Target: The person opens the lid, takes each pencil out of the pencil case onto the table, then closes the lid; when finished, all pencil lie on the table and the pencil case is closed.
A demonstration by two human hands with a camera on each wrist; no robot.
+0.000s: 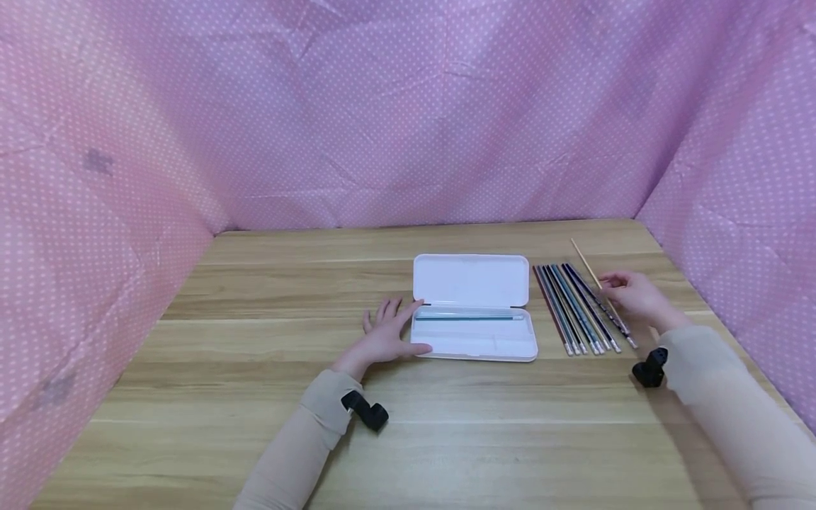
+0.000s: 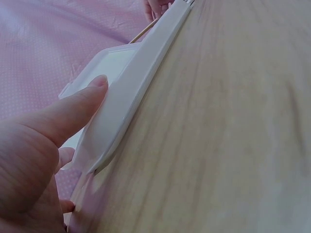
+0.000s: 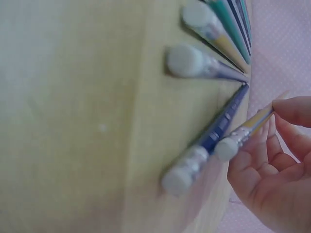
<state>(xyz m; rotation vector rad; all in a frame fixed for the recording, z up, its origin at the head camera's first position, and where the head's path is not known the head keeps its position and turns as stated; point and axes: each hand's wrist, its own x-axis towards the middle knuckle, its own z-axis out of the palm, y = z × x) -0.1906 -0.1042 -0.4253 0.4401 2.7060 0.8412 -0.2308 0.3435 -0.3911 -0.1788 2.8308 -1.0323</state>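
Observation:
A white pencil case (image 1: 459,343) lies open on the table, its lid (image 1: 472,280) folded back. One teal pencil (image 1: 468,318) lies along the back of its tray. My left hand (image 1: 382,341) rests at the case's left end with fingers spread, the thumb touching the front rim and the index finger near the hinge. At the right, my right hand (image 1: 637,296) pinches a yellow pencil (image 3: 257,120) between thumb and fingers; its white eraser end points toward the wrist camera. Beside it, several pencils (image 1: 576,308) lie in a row with erasers toward me.
The wooden table (image 1: 484,446) carries the case and pencils. Pink dotted cloth (image 1: 408,127) hangs behind it and along both sides. A dark blue pencil (image 3: 223,124) lies slanted, closest to the right hand.

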